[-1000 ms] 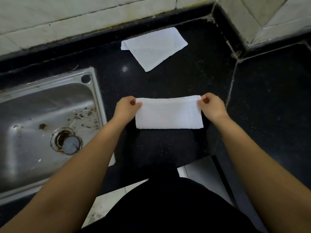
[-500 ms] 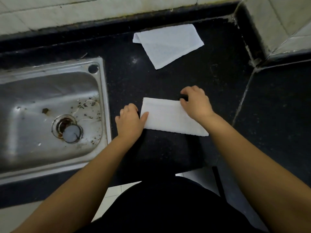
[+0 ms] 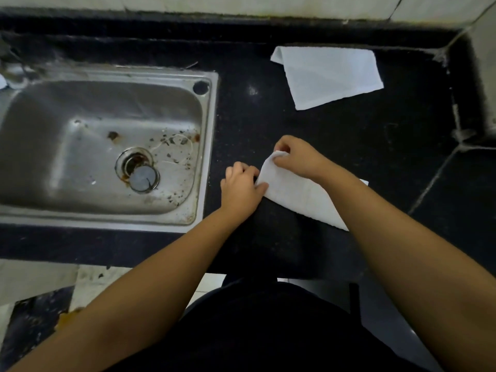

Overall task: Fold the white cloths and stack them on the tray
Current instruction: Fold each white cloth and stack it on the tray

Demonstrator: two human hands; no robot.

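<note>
White cloth (image 3: 300,196) half-folded, corner pinched by right hand (image 3: 296,157).

white cloths: 2 (image 3: 300,194) (image 3: 330,76) | hands: 2 (image 3: 241,187) (image 3: 298,157) | sink: 1 (image 3: 212,130) | drain plug: 1 (image 3: 143,178)

Black speckled countertop (image 3: 268,124) in front of me; steel sink (image 3: 209,146) set into it at left, w/ debris in basin; folded white cloth (image 3: 300,194) lies near front edge, under my hands; 2nd white cloth (image 3: 330,76) lies flat near back wall, one corner turned over; the two well apart.
</note>
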